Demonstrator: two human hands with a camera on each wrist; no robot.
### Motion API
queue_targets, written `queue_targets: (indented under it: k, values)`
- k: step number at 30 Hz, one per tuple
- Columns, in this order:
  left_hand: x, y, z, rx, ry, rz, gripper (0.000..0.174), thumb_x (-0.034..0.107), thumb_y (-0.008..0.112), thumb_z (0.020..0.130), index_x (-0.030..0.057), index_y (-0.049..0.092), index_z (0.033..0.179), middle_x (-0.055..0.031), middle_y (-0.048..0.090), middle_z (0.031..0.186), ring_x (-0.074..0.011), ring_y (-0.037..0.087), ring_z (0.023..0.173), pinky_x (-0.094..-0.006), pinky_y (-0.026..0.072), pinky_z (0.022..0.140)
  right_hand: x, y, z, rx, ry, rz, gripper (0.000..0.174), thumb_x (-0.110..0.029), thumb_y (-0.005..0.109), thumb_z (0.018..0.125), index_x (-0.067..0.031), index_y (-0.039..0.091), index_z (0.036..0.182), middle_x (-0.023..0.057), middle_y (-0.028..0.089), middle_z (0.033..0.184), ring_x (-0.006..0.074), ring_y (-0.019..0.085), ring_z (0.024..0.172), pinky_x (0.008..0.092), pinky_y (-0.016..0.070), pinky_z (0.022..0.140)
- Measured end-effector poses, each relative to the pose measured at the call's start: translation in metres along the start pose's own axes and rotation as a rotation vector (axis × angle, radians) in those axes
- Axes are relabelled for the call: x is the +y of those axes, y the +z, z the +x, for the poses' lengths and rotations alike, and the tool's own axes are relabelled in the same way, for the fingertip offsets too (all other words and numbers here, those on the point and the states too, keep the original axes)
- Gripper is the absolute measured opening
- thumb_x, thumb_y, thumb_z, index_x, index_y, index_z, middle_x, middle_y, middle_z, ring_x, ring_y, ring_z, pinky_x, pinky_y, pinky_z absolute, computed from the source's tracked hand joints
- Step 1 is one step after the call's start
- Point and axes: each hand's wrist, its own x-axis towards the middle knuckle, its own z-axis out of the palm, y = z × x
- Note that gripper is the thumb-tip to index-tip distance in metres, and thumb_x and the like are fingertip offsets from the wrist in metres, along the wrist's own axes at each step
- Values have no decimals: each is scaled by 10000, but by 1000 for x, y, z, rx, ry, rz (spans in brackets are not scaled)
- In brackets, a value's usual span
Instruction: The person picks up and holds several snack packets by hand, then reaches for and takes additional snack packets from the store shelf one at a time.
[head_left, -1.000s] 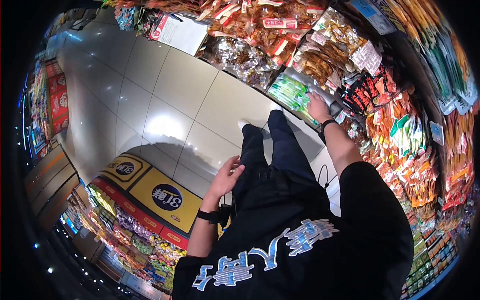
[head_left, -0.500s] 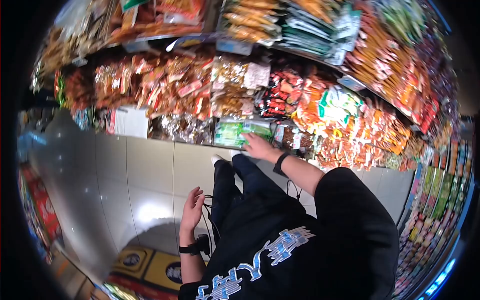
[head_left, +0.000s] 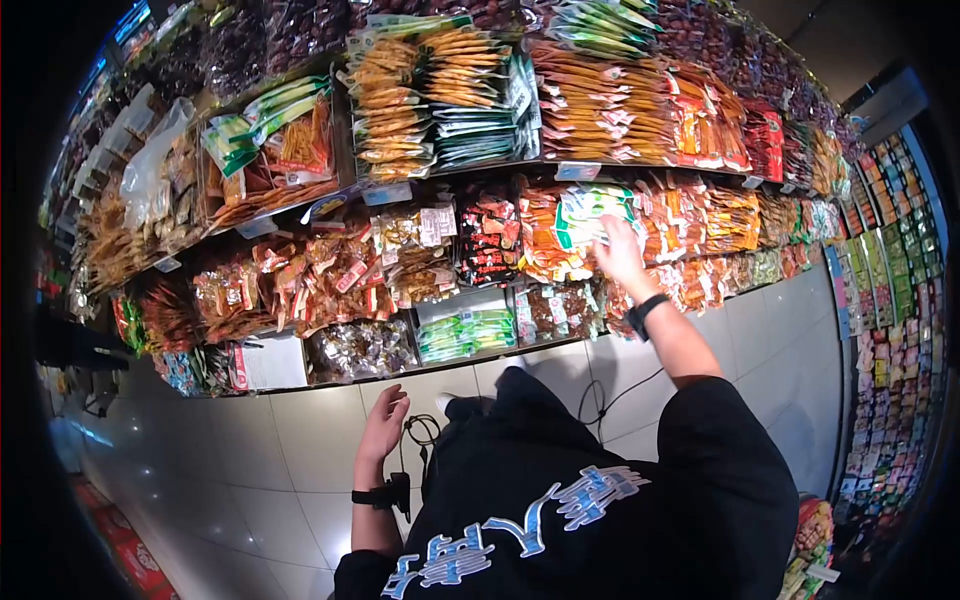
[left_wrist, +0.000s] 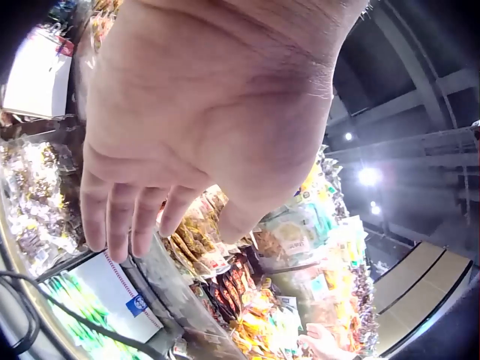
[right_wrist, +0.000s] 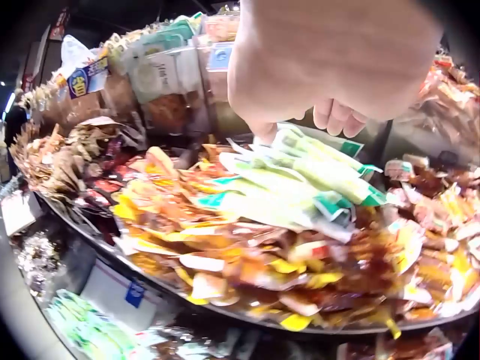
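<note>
My right hand (head_left: 621, 250) reaches to the middle shelf, over a small pile of green-and-white snack packets (right_wrist: 300, 176) that lies on top of orange snack packets (right_wrist: 180, 247). In the right wrist view the thumb meets the top end of the pile and the fingers curl at its far side, partly hidden by the palm. My left hand (head_left: 383, 424) hangs in front of the body with relaxed fingers and holds nothing. Below the middle shelf, a low bin (head_left: 487, 301) contains more green-and-white packets (head_left: 466, 334).
Black-and-red packets (head_left: 487, 240) and brown packets (head_left: 413, 255) fill the shelf to the left. An upper tier of orange packets (head_left: 600, 105) rises behind. A white box (head_left: 270, 362) stands at lower left. A black cable (head_left: 598, 400) loops near the legs, over the tiled floor (head_left: 240, 470).
The view has turned toward the shelves. My right hand has left the low bin's green packets and moved up and right to the pile on the middle shelf. The left hand stays relaxed.
</note>
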Motion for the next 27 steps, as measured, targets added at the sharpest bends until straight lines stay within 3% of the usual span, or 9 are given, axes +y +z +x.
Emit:
queue_targets:
  k: [4, 8, 12, 16, 18, 23, 27]
  values:
    - [8, 11, -1, 16, 22, 32, 489, 288, 568, 984, 18, 454, 1376, -150, 598, 1251, -240, 574, 1146, -358, 461, 962, 41, -16, 38, -141, 43, -197, 693, -186, 710, 776, -74, 426, 1398, 183, 397, 1450, 344, 367, 1353, 457, 296, 1138]
    - [15, 36, 0, 88, 22, -7, 468, 264, 545, 992, 21, 453, 1381, -117, 603, 1249, -197, 576, 1118, -326, 459, 951, 68, -17, 65, -349, -62, -278, 793, -199, 736, 720, -31, 381, 1409, 217, 405, 1428, 355, 354, 1359, 454, 257, 1157]
    - [30, 77, 4, 132, 18, -26, 471, 279, 556, 987, 19, 464, 1369, -129, 604, 1246, -217, 582, 1123, -337, 462, 950, 87, -11, 78, -330, -164, -246, 732, -233, 746, 683, 2, 437, 1303, 197, 531, 1223, 341, 455, 1234, 448, 298, 1108]
    - [43, 131, 18, 164, 33, -68, 475, 288, 572, 980, 6, 478, 1351, -154, 605, 1241, -243, 584, 1134, -349, 464, 960, 98, 3, 84, -347, -213, -282, 655, -323, 708, 710, 11, 503, 1235, 200, 563, 1162, 327, 505, 1168, 431, 343, 1050]
    - [52, 157, 27, 172, 57, -88, 477, 288, 575, 980, 4, 477, 1350, -153, 606, 1236, -243, 585, 1132, -349, 466, 956, 98, 2, 91, -373, -210, -285, 601, -371, 715, 704, 1, 546, 1145, 189, 592, 1063, 322, 559, 1061, 441, 417, 967]
    - [84, 208, 26, 174, 50, -75, 493, 291, 581, 977, 3, 468, 1361, -149, 601, 1224, -244, 585, 1129, -357, 468, 966, 114, 24, 99, -377, -200, -193, 484, -324, 721, 713, -11, 562, 1047, 171, 636, 970, 336, 624, 947, 441, 476, 873]
    - [99, 227, 27, 162, 42, -27, 503, 297, 582, 974, 5, 460, 1366, -168, 594, 1247, -269, 585, 1146, -367, 470, 972, 122, 26, 96, -303, -271, -162, 497, -270, 751, 685, -19, 541, 1058, 166, 635, 972, 331, 626, 948, 430, 478, 850]
